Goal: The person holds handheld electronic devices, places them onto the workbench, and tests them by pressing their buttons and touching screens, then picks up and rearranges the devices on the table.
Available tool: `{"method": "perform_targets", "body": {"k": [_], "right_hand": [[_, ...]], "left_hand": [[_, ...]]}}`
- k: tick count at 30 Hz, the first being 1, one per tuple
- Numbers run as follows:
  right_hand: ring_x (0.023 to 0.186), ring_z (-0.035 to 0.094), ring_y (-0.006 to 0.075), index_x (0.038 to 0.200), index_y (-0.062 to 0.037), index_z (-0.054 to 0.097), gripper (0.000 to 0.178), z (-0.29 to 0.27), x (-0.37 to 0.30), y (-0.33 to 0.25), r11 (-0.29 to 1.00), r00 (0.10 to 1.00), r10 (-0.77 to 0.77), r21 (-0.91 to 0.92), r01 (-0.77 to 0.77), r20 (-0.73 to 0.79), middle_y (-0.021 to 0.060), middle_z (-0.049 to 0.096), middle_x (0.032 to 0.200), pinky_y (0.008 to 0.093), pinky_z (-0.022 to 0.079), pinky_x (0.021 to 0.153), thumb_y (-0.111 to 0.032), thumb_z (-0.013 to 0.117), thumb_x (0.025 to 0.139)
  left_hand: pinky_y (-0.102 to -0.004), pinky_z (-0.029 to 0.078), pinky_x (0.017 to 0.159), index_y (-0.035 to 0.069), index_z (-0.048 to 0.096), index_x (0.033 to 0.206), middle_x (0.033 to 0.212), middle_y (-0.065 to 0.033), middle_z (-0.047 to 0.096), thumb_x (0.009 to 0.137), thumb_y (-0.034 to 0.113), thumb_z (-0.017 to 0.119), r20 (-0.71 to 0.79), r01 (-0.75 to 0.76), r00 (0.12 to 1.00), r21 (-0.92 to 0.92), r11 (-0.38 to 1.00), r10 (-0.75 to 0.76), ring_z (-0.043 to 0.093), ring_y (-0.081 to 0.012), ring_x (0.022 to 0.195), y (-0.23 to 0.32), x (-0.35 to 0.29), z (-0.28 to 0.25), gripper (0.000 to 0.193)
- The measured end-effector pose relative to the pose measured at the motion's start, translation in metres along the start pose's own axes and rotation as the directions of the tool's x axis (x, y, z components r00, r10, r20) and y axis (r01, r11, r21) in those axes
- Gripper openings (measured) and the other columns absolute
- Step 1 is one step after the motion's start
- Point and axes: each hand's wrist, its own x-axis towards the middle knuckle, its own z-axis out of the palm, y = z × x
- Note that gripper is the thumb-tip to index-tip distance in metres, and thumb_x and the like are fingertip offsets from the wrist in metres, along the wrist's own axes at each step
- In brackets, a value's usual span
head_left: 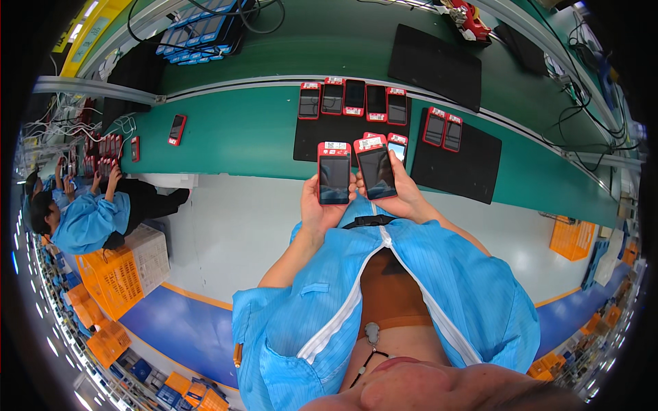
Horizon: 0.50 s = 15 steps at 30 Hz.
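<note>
The fingers of your left hand (315, 209) are gripping a red-framed handset (334, 181), curling around its sides. The fingers of your right hand (406, 192) are gripping a second red-framed handset (377, 174), whose top is leaning a little to the left. You are holding both just beside each other in front of your blue jacket (308, 267), by the near edge of the green tabletop (233, 130), with their dark screens facing you, probably for reading at a glance.

Ahead, a row of five handsets (354, 94) is lying face up along the far edge of a black mat (305, 140), seemingly for easy reach. A handset with a lit screen (397, 146) is showing partly behind your right hand. On another black mat (466, 168), a pair of handsets (452, 132) is lying apart, perhaps as a separate group; both mats are likely cushioning them.
</note>
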Motion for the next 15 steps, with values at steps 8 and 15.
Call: {"method": "perform_targets", "body": {"k": [8,15], "right_hand": [[0.087,0.061,0.0240,0.121,0.0013,0.054,0.059,0.0011,-0.0010,-0.0012,1.000,1.000,0.010,0.005,-0.011,0.028,0.0189,0.059,0.104,0.0350,0.053,0.079,-0.051,0.033,0.103],[0.091,0.061,0.0245,0.123,-0.0009,0.054,0.057,-0.0010,-0.0023,-0.0023,1.000,0.998,0.026,-0.005,-0.025,0.060,0.0190,0.060,0.107,0.0337,0.053,0.080,-0.049,0.031,0.104]], "left_hand": [[-0.0399,0.049,0.078,-0.003,0.049,0.129,0.113,-0.0224,0.058,0.098,0.038,0.034,-0.006,-0.002,1.000,-0.010,1.000,0.002,0.057,-0.0296,0.091,-0.0014,-0.0004,-0.0010,0.053],[-0.0391,0.049,0.078,-0.004,0.050,0.127,0.112,-0.0224,0.058,0.098,0.039,0.034,-0.009,-0.019,1.000,0.026,0.999,0.019,0.058,-0.0296,0.092,-0.0035,-0.0015,0.0008,0.055]]}}
